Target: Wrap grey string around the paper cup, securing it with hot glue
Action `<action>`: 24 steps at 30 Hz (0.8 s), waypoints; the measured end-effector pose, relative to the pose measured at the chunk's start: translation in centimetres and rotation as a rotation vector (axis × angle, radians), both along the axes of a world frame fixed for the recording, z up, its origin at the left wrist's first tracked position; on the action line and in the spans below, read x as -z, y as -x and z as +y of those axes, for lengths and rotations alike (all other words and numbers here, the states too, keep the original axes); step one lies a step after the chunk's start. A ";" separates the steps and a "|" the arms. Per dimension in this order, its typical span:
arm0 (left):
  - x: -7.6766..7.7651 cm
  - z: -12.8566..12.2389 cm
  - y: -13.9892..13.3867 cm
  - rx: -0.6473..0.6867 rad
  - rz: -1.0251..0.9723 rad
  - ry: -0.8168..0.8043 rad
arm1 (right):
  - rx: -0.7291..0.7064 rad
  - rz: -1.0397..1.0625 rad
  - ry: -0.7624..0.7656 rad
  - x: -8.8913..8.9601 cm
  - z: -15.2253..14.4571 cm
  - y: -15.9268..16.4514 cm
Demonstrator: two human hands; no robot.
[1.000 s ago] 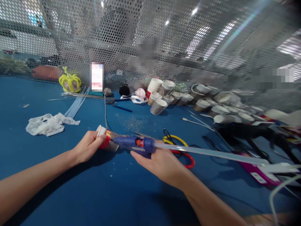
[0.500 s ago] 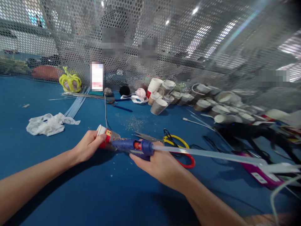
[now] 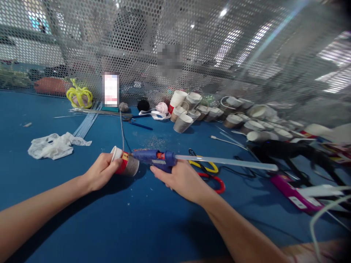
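My left hand (image 3: 102, 170) is closed around the white rim end of a red paper cup (image 3: 131, 165), which lies tilted on its side above the table. Grey yarn is wound over the cup's base half, and a strand (image 3: 122, 128) runs back from it to a small grey yarn ball (image 3: 124, 107). In my right hand (image 3: 183, 179) is a blue hot glue gun (image 3: 153, 157), its nozzle at the cup's upper side near the edge of the yarn. Whether the nozzle touches the cup I cannot tell. A long clear glue stick (image 3: 227, 162) sticks out of the gun's back.
Scissors with yellow and red handles (image 3: 219, 184) lie behind my right hand. A purple power strip (image 3: 294, 195) and cables are at the right. Several cups (image 3: 183, 123) stand along the perforated metal screen (image 3: 90, 44). White lace (image 3: 56, 145) and clear glue sticks (image 3: 86, 126) lie left.
The glue gun has risen from the cup's base end to its upper side, with the glue stick's back end higher. More of the cup's grey yarn now shows.
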State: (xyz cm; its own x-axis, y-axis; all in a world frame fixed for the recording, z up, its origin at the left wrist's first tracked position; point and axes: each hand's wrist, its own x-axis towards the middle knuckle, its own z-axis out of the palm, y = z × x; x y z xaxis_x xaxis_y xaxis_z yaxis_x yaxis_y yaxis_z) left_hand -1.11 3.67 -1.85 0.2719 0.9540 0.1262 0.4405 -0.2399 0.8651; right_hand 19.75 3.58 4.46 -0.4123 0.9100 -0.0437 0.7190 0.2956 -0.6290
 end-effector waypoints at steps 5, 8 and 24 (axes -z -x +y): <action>0.3 0.1 0.0 0.001 0.011 -0.006 | -0.012 0.027 0.015 0.1 0.2 0.1; 0.4 0.1 0.0 -0.013 0.019 -0.007 | -0.011 0.066 0.027 0.4 0.4 0.1; 0.1 0.0 -0.1 -0.018 -0.004 -0.041 | 0.082 0.353 0.151 0.7 3.5 -0.2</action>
